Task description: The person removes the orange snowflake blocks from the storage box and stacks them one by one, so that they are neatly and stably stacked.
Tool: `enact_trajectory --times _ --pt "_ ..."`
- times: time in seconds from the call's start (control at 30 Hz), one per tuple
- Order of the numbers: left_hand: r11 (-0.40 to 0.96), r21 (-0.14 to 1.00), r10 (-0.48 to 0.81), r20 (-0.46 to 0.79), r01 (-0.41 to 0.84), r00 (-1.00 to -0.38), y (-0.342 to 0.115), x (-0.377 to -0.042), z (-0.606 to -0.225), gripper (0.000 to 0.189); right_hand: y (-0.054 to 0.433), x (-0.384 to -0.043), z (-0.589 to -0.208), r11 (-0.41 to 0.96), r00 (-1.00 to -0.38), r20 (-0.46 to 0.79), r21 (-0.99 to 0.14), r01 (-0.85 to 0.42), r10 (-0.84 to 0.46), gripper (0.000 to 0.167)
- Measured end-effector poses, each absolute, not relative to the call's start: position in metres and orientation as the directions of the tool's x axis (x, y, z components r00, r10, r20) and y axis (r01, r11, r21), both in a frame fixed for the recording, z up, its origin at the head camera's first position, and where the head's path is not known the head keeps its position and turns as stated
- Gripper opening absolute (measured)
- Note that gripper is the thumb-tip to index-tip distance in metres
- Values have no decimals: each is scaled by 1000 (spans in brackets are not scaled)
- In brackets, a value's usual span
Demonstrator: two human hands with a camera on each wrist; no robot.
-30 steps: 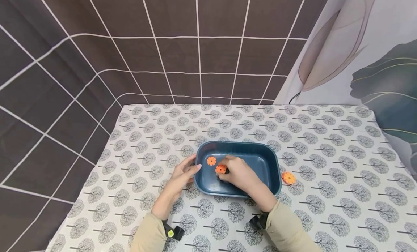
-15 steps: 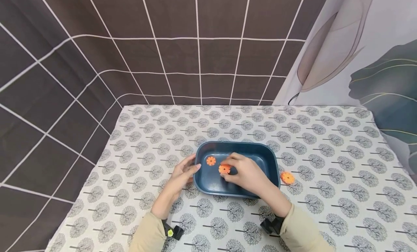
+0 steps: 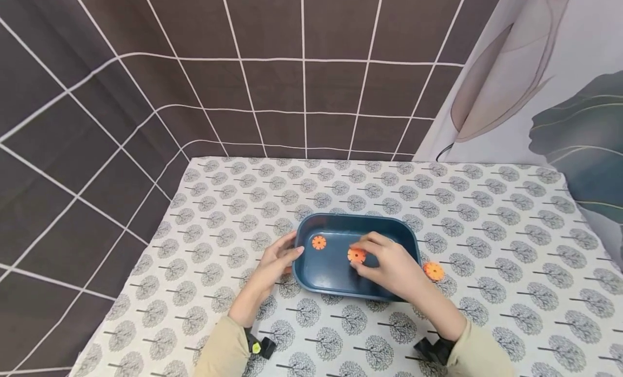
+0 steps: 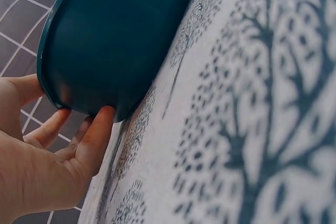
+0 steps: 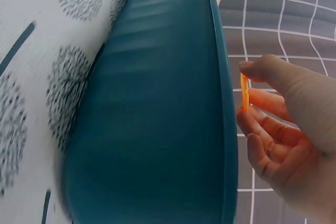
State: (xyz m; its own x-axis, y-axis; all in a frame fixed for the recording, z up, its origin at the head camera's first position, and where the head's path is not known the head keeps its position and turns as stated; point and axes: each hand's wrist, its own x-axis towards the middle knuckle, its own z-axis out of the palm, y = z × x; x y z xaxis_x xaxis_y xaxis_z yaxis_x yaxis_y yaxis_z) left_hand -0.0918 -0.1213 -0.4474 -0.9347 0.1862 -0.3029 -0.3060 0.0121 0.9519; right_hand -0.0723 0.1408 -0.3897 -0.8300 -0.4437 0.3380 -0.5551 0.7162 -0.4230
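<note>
My left hand (image 3: 277,260) holds the left end of a dark blue plastic basin (image 3: 357,296); the thumb reaches over the rim and the other fingers lie against the outer wall (image 4: 89,61). Over the basin, my right hand (image 3: 389,263) pinches a small orange notched disc (image 3: 357,255) between thumb and fingertips. From the right wrist it appears edge-on, a thin orange strip (image 5: 244,92) above the basin's rim. Another orange notched disc (image 3: 318,242) lies flat on the basin floor, toward the back left.
Just outside the basin's right end, more orange notched discs (image 3: 433,271) lie on the tree-print tablecloth (image 3: 233,204), seemingly stacked. A brown curtain with white grid lines (image 3: 336,85) hangs behind the table, and a pale leaf-print curtain (image 3: 516,96) at the right.
My right hand has moved right across the basin with the disc in its fingertips. The left hand stays at the basin's left end. The view has shifted slightly.
</note>
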Motion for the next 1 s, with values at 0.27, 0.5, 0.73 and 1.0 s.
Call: enact_trajectory --times 0.27,0.5,0.73,1.0 --pt "16 950 188 -309 -311 -933 -122 -90 -448 58 163 -68 -389 711 -798 414 -384 -589 -438 30" --pt "18 952 191 -302 -305 -934 -122 -91 -448 58 187 -64 -382 733 -832 375 -409 -544 -408 33" --pt "26 954 198 -296 -297 -934 -122 -94 -451 61 206 -58 -383 775 -860 350 -394 -494 -370 36" --pt "30 951 193 -309 -309 -931 -123 -92 -450 61 222 -50 -389 785 -875 365 -415 -459 -318 37"
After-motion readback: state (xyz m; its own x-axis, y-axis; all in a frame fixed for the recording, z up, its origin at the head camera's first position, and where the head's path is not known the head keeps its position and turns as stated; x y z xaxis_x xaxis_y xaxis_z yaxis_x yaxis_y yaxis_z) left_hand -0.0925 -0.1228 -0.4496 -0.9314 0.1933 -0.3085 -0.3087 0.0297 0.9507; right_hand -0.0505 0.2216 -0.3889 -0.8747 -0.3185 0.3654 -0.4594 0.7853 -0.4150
